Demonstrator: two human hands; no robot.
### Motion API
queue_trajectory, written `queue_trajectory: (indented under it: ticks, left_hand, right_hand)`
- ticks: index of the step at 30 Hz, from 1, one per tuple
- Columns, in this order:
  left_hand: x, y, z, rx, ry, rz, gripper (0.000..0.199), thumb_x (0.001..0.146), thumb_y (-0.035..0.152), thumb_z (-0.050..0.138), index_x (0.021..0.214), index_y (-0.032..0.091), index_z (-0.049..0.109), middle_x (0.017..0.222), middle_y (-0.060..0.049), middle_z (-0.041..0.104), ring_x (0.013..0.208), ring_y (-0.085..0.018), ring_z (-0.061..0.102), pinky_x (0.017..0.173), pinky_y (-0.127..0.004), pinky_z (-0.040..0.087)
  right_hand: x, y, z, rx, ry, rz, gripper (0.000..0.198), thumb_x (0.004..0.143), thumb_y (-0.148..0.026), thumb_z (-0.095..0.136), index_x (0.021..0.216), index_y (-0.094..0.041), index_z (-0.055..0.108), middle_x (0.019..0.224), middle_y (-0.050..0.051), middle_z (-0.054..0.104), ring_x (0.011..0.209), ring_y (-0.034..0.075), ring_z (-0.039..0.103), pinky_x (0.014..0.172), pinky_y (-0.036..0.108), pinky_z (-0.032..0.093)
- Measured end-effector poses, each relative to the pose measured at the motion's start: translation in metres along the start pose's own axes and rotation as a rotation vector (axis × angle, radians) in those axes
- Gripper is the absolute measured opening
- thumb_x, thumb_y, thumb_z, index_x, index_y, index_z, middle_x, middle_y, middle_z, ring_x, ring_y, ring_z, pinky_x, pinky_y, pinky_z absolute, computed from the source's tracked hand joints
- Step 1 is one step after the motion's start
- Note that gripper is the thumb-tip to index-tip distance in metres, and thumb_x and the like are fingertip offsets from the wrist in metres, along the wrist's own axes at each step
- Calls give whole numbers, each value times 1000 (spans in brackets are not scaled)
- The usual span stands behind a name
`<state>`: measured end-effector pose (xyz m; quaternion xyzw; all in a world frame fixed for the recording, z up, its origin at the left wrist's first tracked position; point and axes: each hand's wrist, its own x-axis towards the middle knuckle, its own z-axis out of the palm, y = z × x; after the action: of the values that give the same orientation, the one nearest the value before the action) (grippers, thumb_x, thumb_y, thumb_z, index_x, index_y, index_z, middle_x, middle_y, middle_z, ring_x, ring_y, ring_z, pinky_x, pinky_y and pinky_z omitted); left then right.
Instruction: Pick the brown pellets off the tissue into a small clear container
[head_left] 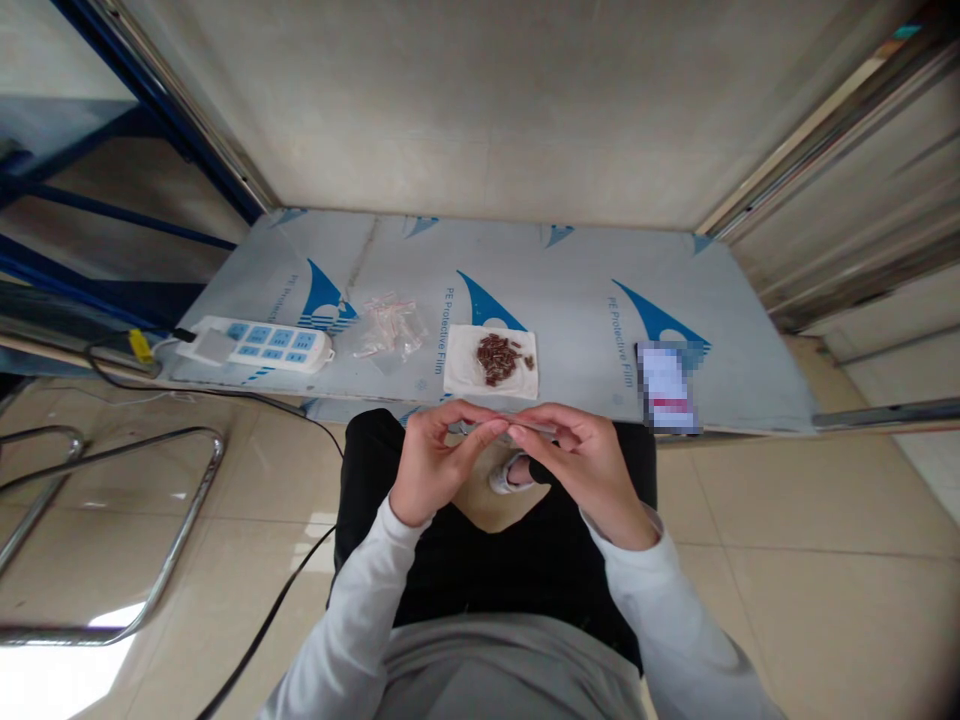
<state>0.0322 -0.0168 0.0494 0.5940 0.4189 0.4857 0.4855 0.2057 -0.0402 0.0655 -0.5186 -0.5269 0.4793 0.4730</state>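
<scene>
My left hand (442,455) and my right hand (577,455) meet fingertip to fingertip just short of the table's near edge, above my lap. Thumbs and forefingers of both are closed in a pinch. Between them is what looks like a small clear plastic bag, mostly hidden by the fingers. Beyond the hands, a heap of small dark reddish-brown pieces (496,360) rests on a white paper sheet (459,372). Left of the sheet lies a loose pile of small clear plastic bags (391,328).
A low table (570,385) covered in printed protective film stands before me. A white power strip (281,347) with a plug and cables lies at its left. A phone (666,388) lies at the right edge. Metal chair tubing (214,470) is on the floor to the left.
</scene>
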Motion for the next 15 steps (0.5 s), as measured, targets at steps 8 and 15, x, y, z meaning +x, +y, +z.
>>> queue_trajectory:
  ticks: [8, 15]
  left_hand:
    - [-4, 6, 4, 107, 44, 42, 11, 85, 29, 68, 86, 18, 69, 81, -5, 73, 76, -17, 67, 72, -27, 53]
    - [-4, 7, 10, -27, -12, -14, 10, 81, 27, 74, 83, 18, 73, 78, -4, 76, 72, -17, 69, 70, -27, 54]
  right_hand:
    - [-11, -4, 1, 27, 104, -19, 12, 82, -33, 73, 80, -21, 72, 79, 3, 75, 73, 18, 70, 69, 29, 57]
    - [-12, -2, -3, 21, 73, -37, 8, 82, -31, 74, 82, -23, 73, 84, 3, 76, 79, 19, 71, 73, 28, 57]
